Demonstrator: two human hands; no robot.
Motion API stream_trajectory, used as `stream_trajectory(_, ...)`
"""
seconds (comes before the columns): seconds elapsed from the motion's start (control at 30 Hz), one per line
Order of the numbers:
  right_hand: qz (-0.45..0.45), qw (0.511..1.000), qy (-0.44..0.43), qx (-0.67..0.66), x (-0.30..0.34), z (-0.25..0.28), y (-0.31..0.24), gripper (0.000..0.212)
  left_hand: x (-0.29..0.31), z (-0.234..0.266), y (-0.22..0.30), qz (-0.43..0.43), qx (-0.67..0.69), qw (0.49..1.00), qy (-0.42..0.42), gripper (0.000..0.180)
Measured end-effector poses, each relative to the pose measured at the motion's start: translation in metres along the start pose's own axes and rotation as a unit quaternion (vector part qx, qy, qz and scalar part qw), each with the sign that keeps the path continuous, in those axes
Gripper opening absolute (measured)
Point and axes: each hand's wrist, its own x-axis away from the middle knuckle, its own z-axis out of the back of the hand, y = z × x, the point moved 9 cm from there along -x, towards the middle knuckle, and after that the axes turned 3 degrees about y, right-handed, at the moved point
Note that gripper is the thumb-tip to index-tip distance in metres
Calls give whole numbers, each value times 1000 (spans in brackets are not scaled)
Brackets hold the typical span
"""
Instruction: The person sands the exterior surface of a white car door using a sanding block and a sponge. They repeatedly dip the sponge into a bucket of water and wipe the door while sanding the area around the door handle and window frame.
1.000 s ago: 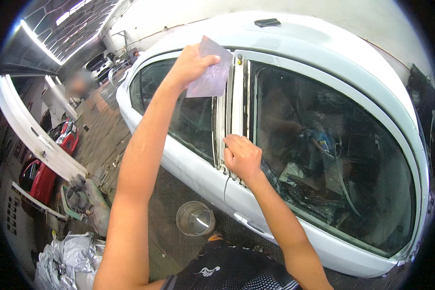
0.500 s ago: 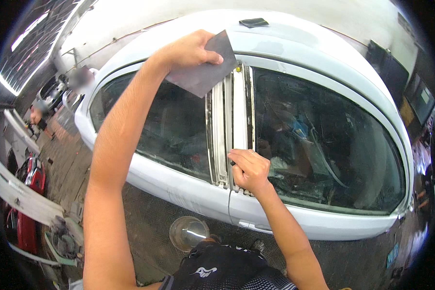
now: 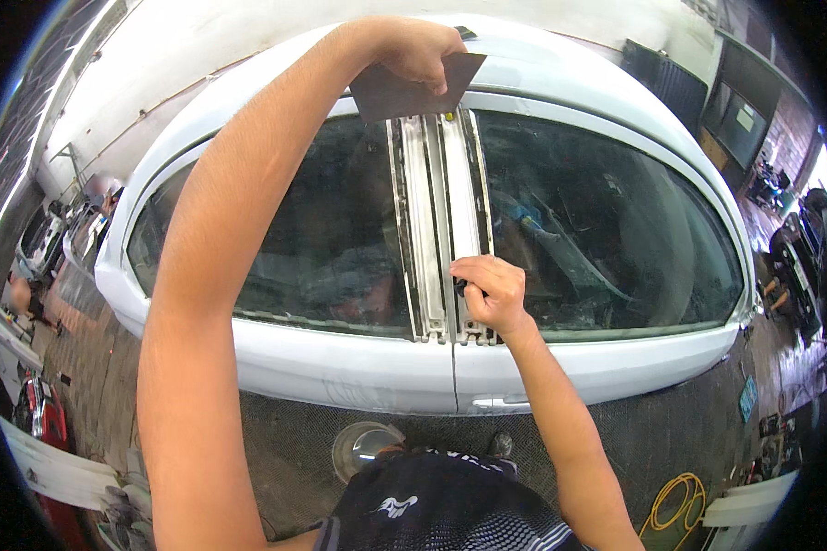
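A pale silver-white car (image 3: 340, 367) stands side-on before me. My left hand (image 3: 423, 55) reaches to the roof edge, its thumb and fingers closed on a dark grey sandpaper sheet (image 3: 418, 87). The sheet hangs over the top of the bare door pillar (image 3: 420, 220), just left of a small yellow spot. My right hand (image 3: 493, 292) is a closed fist at the lower part of the pillar, over the gap between the doors. A small black piece (image 3: 460, 287) peeks from its fingers; what it is cannot be made out.
Dark windows (image 3: 616, 220) lie either side of the pillar. A clear bucket (image 3: 363, 450) stands by my feet. At the lower right lies a coiled yellow hose (image 3: 678, 503). Car parts (image 3: 50, 459) are stacked left, with a person (image 3: 28, 298) beyond.
My left hand has moved farther up toward the roof with the sandpaper sheet, now largely covering the dark piece on the roof. My right fist stays by the pillar. The view has shifted.
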Motion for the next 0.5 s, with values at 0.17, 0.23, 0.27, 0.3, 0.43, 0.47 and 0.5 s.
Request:
stream_trajectory(0.17,-8,1000,2,9,3,5,0,29,28,-2,-9,27,90,991,96,37)
stream_trajectory(0.23,-8,1000,9,8,4,7,1,30,51,-7,-13,65,131,973,179,35)
stream_trajectory(0.27,-11,1000,11,12,7,9,3,30,61,-15,-13,82,156,960,220,34)
stream_trajectory(0.3,-9,1000,12,6,5,6,1,30,74,-25,-16,126,249,929,243,33)
stream_trajectory(0.43,-4,1000,9,-9,3,3,-1,30,86,-60,-31,175,429,847,260,25)
stream_trajectory(0.47,-5,1000,9,-10,3,3,0,30,85,-63,-30,181,460,831,255,25)
stream_trajectory(0.5,-6,1000,10,-12,3,4,0,30,86,-60,-31,176,471,817,281,22)
